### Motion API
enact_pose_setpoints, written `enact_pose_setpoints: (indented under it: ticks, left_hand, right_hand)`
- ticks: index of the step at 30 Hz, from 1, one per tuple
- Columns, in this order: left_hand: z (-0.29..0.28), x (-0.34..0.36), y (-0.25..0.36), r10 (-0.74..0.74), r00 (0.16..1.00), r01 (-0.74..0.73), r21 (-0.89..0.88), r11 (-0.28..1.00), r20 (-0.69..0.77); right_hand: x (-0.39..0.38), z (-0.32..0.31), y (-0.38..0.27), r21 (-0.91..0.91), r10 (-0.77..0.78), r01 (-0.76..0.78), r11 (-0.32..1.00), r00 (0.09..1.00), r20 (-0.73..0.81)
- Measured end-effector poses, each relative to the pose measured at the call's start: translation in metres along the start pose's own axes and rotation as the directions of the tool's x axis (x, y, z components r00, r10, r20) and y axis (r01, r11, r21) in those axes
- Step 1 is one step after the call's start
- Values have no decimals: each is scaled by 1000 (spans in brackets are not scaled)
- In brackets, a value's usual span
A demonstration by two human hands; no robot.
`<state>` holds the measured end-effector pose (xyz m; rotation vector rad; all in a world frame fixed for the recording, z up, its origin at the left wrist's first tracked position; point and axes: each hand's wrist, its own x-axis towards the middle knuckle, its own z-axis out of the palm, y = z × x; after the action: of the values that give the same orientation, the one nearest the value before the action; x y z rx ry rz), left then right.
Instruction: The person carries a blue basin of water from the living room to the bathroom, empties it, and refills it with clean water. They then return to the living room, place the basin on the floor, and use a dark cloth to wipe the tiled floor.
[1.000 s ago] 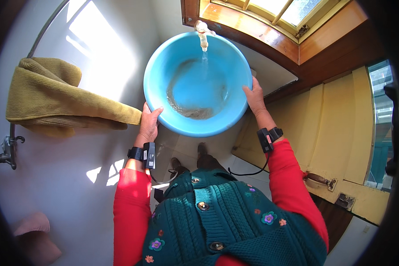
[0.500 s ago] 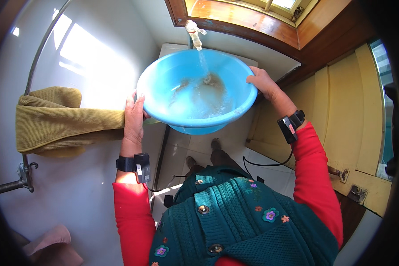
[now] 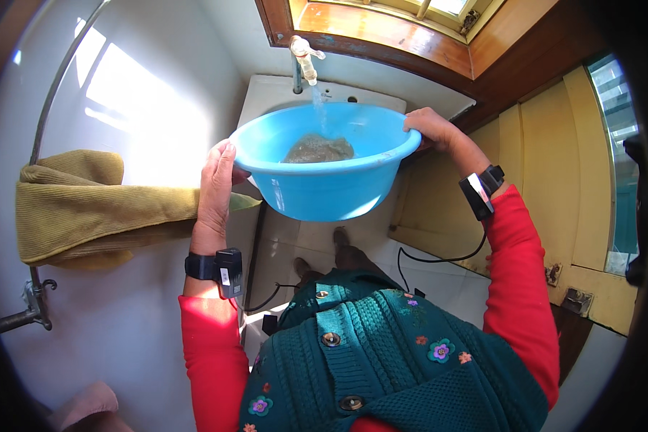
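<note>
A light blue plastic basin [image 3: 324,193] is held up in front of me, its near side raised so that it tilts away toward the sink. My left hand [image 3: 216,180] grips its left rim, thumb on top and fingers below. On the right rim my right hand [image 3: 432,129] is closed, its fingertips partly hidden behind the wall. Water runs from the tap [image 3: 305,61] into the basin. Murky greyish-brown water [image 3: 320,149] lies inside, beyond the near rim. Behind and below stands a white sink [image 3: 255,92], mostly covered by the basin.
A mustard towel [image 3: 101,205] hangs over a rail on the left, reaching behind my left wrist. To the right is a yellow door [image 3: 543,187] with a metal latch. A wooden window frame [image 3: 381,32] juts out above the sink. Pink cloth [image 3: 86,407] shows at lower left.
The basin has tilted away from me, its near side rising and its outer wall coming into view. The murky water has gathered toward the far side. Both hands keep their hold.
</note>
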<state>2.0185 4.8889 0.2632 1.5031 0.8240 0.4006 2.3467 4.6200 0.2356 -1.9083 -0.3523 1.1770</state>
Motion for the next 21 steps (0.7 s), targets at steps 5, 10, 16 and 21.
enact_pose_setpoints:
  ticks: [5, 10, 16, 21]
  left_hand:
    - [2, 0, 55, 244, 970, -239, 257, 937, 12]
    - [20, 15, 93, 404, 909, -388, 565, 728, 104]
    - [48, 54, 123, 516, 820, -523, 691, 500, 247]
    - [57, 60, 134, 519, 805, -539, 716, 442, 286]
  right_hand:
    - [9, 11, 36, 246, 73, -130, 960, 971, 229]
    - [29, 33, 79, 358, 95, -295, 886, 871, 482]
    - [42, 71, 115, 486, -72, -368, 793, 736, 674]
    - [42, 79, 117, 515, -84, -392, 762, 729, 679]
